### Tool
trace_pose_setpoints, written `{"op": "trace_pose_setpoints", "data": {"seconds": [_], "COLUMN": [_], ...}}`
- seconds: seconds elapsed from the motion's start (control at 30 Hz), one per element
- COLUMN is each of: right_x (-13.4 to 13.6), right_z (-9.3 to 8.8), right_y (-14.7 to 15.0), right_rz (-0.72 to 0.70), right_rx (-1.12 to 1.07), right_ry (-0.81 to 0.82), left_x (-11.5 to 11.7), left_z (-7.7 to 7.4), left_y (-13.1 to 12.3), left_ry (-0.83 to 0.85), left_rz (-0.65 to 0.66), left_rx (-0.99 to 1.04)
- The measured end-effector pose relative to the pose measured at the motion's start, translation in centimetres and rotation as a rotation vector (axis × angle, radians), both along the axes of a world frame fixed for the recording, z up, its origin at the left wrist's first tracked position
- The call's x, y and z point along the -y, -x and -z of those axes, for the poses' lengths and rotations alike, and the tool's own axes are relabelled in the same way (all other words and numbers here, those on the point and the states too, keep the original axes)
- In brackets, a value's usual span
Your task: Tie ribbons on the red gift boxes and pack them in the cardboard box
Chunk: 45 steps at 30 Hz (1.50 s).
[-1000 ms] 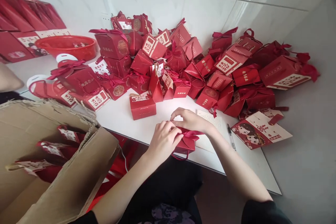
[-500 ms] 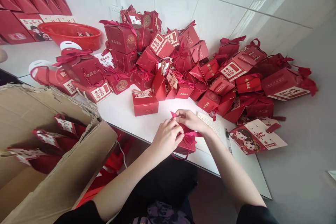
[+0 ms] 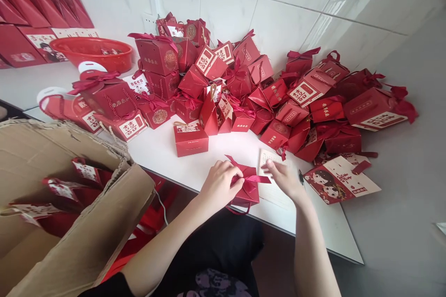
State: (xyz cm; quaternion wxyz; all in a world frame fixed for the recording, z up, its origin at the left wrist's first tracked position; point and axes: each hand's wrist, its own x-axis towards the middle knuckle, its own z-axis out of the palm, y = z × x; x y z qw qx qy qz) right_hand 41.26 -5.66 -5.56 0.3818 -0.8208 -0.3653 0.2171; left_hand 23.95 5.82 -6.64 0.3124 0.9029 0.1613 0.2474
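Note:
A red gift box (image 3: 251,197) with a cord handle stands at the table's near edge. Across its top lies a dark pink ribbon (image 3: 258,179), tied or looped, with one end pointing right and another up to the left. My left hand (image 3: 223,180) pinches the ribbon near the middle of the box top. To the right of the box, my right hand (image 3: 281,177) hovers over a sheet of written paper (image 3: 275,193), thumb and fingers apart, with nothing in it. Part of the box is hidden behind my left hand.
A single red box (image 3: 191,141) stands farther back. Behind it is a heap of red gift boxes (image 3: 240,84) against the tiled wall. A cardboard carton (image 3: 139,190) holds more at the left. Also here: a red basin (image 3: 121,61), a pen (image 3: 301,177) and a flat printed box (image 3: 334,181).
My right hand has let go of the ribbon at the box top and moved right, its fingers opening. My left hand stays on the ribbon. The camera view has shifted slightly.

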Motion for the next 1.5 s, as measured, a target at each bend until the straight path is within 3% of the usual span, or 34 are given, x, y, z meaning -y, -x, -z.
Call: {"op": "trace_pose_setpoints", "data": {"seconds": [0.07,0.2,0.47,0.77,1.2,1.33,1.43,1.5], "right_x": [2.2,3.1,-2.1,-5.2,-6.7,-5.4,-2.6,-0.4], "right_z": [0.8,1.3,0.6,-0.1,1.4,0.7,-0.1,-0.2], "right_y": [0.1,0.8,0.5,1.2,0.3,0.4,2.0,3.9], "right_rz": [-0.055,-0.081,-0.024,0.061,0.077,0.135,0.256,0.253], "right_rx": [-0.212,-0.407,-0.398,-0.294,-0.163,-0.133,0.065,0.15], "right_ry": [0.049,-0.104,-0.311,-0.191,-0.109,-0.188,-0.317,-0.261], "left_x": [-0.1,-0.2,0.0,0.0,0.0,0.2,0.2,0.2], "left_z": [0.0,0.2,0.2,0.4,0.3,0.3,0.3,0.4], "left_y": [-0.1,-0.3,-0.1,-0.3,-0.4,-0.4,0.0,0.4], "left_ry": [0.009,0.019,0.028,0.011,0.018,0.028,0.051,0.059], "left_rz": [0.011,0.006,-0.006,-0.019,-0.024,-0.027,-0.026,-0.08], "left_rx": [-0.005,-0.013,-0.038,-0.051,-0.048,-0.042,0.021,0.091]}}
